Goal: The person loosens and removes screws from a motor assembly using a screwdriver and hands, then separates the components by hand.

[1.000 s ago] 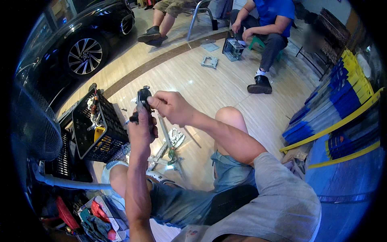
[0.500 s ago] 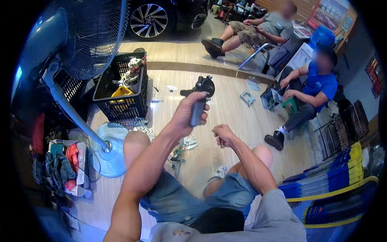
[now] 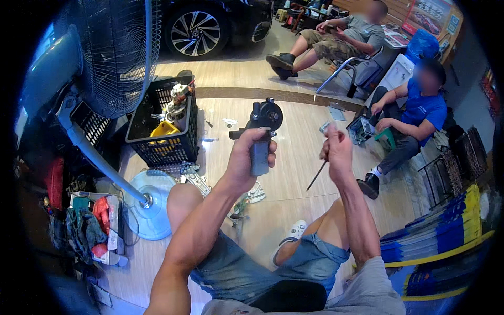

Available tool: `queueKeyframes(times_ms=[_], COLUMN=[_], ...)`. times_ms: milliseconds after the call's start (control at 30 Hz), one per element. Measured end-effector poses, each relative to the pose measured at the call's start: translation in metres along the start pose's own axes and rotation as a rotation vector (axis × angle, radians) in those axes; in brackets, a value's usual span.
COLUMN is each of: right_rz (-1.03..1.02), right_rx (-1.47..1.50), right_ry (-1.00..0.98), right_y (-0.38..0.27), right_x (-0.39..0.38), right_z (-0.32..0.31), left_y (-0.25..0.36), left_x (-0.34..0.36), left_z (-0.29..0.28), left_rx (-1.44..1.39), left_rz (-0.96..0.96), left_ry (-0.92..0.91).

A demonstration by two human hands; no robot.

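Note:
My left hand (image 3: 243,163) grips a black motor-like unit (image 3: 266,117) with a grey lower casing, held upright at the middle of the head view. To its right, my right hand (image 3: 338,149) is closed on a thin screwdriver-like tool (image 3: 316,177) pointing down and left; its upper end is hidden by the fingers. Silver metal parts (image 3: 197,179) lie on the floor behind my left forearm. A black crate (image 3: 168,149) holding a yellow piece and metal parts stands beyond them to the left.
A standing fan (image 3: 113,168) stands left, beside a tray of cloths (image 3: 84,223). A dark car (image 3: 247,13) is beyond. A seated person (image 3: 346,39) and another in blue (image 3: 420,107), with a metal housing (image 3: 358,128), sit at back right. Blue-and-yellow long items (image 3: 436,231) are stacked right.
My right hand first left the black unit and dropped, then rose to the right with the tool. My left hand still holds the unit. The view has swung toward the fan.

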State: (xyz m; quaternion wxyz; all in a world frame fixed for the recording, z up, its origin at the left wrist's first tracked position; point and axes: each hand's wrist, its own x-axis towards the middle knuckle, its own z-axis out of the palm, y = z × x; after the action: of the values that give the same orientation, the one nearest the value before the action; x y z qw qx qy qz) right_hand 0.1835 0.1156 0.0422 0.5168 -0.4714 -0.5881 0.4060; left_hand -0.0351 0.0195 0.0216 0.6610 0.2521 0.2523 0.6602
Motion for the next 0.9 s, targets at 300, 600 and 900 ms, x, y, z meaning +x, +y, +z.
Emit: queueKeyframes(times_ms=[300, 600, 900], right_rz=[-0.626, -0.935, -0.996], right_rx=[0.235, 0.175, 0.196], right_ry=[0.042, 0.326, 0.195], right_y=[-0.070, -0.059, -0.038], right_x=[0.002, -0.025, -0.023], right_z=[-0.017, -0.003, 0.003], left_y=[-0.005, 0.005, -0.003], left_x=[0.005, 0.010, 0.015], left_z=[-0.019, -0.010, -0.004], left_rx=[-0.093, -0.107, -0.070], left_rz=[-0.048, 0.007, -0.024], left_ry=[0.000, 0.221, 0.196])
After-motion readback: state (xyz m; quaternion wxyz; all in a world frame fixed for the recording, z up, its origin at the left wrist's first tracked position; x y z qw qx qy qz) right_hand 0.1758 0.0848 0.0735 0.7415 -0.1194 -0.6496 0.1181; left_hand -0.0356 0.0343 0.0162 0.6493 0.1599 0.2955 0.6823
